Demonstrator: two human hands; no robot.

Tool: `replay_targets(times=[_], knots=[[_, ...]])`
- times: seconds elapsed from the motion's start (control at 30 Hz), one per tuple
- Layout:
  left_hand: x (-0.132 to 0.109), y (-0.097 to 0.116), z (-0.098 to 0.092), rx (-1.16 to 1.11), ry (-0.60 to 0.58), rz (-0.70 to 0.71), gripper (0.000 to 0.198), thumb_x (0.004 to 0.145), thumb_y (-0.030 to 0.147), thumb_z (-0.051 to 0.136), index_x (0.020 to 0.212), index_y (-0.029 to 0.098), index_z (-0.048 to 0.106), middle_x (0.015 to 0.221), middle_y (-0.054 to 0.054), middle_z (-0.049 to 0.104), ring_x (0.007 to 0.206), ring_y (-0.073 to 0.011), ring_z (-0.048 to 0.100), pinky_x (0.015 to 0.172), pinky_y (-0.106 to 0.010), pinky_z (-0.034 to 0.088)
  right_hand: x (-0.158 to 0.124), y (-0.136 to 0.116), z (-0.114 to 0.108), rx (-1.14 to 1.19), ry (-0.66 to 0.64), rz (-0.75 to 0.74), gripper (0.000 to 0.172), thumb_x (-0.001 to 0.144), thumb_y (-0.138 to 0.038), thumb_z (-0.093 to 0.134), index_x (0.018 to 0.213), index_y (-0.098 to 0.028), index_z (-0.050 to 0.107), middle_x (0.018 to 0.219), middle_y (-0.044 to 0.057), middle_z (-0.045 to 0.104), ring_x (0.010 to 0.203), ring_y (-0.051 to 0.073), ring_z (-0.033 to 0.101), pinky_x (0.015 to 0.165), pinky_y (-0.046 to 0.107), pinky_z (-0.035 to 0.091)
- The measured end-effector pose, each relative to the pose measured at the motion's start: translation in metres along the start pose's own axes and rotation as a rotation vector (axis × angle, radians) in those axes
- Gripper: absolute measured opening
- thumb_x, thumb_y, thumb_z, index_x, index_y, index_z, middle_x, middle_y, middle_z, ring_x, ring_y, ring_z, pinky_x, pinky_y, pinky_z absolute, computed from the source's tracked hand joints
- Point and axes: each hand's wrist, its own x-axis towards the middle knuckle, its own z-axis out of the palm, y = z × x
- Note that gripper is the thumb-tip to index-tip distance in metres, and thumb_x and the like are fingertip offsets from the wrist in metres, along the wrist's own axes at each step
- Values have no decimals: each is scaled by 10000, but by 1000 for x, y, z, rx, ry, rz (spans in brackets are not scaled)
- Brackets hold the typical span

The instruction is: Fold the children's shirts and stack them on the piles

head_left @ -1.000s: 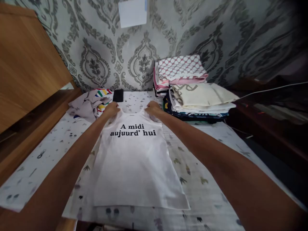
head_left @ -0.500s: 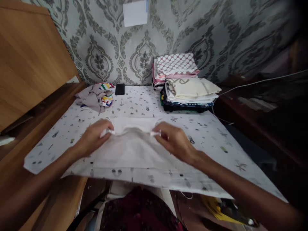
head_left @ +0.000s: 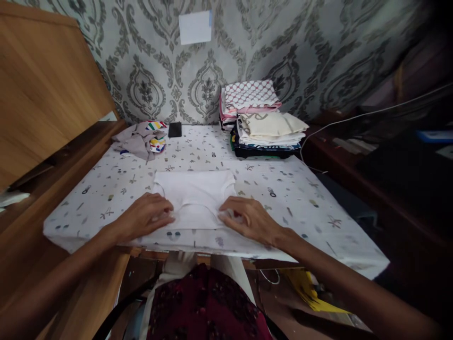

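Observation:
A white undershirt (head_left: 194,186) lies folded over on itself near the front of the table, its curved neckline turned toward me. My left hand (head_left: 148,215) is closed at its near left corner, thumb and fingers pinching the cloth. At the near right corner my right hand (head_left: 249,217) grips it in the same way. Both hands rest low against the table, and the pinched cloth is partly hidden by the fingers.
A patterned white sheet (head_left: 106,196) covers the table. Folded clothes (head_left: 271,125) are stacked at the back right. A crumpled grey garment (head_left: 136,141) and a black phone-like object (head_left: 175,129) lie at the back left. A wooden cabinet (head_left: 46,89) borders the left side.
Both hands have drawn the shoulder end of the undershirt toward me and lowered it onto the table. The cloth, raised before, now lies folded nearly flat.

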Motion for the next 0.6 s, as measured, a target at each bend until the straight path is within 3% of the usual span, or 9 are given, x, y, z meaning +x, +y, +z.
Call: replay_targets(times=[0.07, 0.13, 0.17, 0.23, 0.37, 0.5, 0.6], knots=[[22, -3, -2, -45, 94, -90, 394, 1018, 471, 369, 1084, 220, 666, 1105, -88, 727, 1046, -244, 645, 947, -362, 472, 24, 0, 1, 11, 76, 70, 344, 1016, -384, 438, 1080, -190, 715, 1038, 93, 748, 886, 213, 678, 787, 347, 524], [48, -9, 7, -18, 202, -164, 466, 1032, 438, 295, 1273, 193, 610, 1315, -118, 667, 1218, -256, 597, 1054, -394, 440, 51, 4, 13, -81, 149, 114, 400, 1030, -351, 387, 1279, -190, 655, 1289, 123, 690, 1197, 261, 618, 1010, 437, 475], [60, -14, 14, 23, 214, -182, 506, 1028, 436, 297, 1379, 168, 545, 1439, -139, 587, 1336, -267, 523, 1125, -423, 386, 63, 8, 22, -145, 151, 130, 437, 1028, -348, 387, 1372, -179, 597, 1413, 137, 617, 1332, 277, 532, 1102, 479, 405], [76, -23, 32, 113, 118, -191, 637, 1010, 496, 337, 1514, 111, 403, 1609, -179, 380, 1503, -297, 322, 1216, -483, 254, 80, 19, 41, -240, 83, 177, 534, 1028, -402, 391, 1488, -147, 482, 1563, 162, 463, 1481, 296, 363, 1195, 530, 279], [80, -37, 58, 211, -89, -194, 802, 994, 642, 285, 1592, 107, 270, 1683, -169, 164, 1573, -298, 111, 1253, -530, 103, 83, 39, 68, -292, -56, 233, 721, 1025, -585, 298, 1558, -105, 372, 1643, 182, 307, 1545, 299, 225, 1234, 539, 191], [72, -37, 58, 161, -66, -188, 821, 985, 669, 277, 1591, 116, 275, 1683, -166, 165, 1573, -298, 105, 1255, -533, 96, 77, 42, 68, -259, -40, 232, 731, 1021, -604, 294, 1555, -113, 379, 1641, 182, 315, 1545, 303, 225, 1238, 539, 186], [67, -41, 48, 19, 39, -169, 735, 985, 610, 333, 1542, 130, 369, 1666, -160, 256, 1554, -289, 205, 1250, -487, 186, 71, 46, 57, -166, 48, 207, 651, 1025, -540, 351, 1526, -131, 428, 1626, 177, 354, 1530, 303, 267, 1221, 522, 252]])
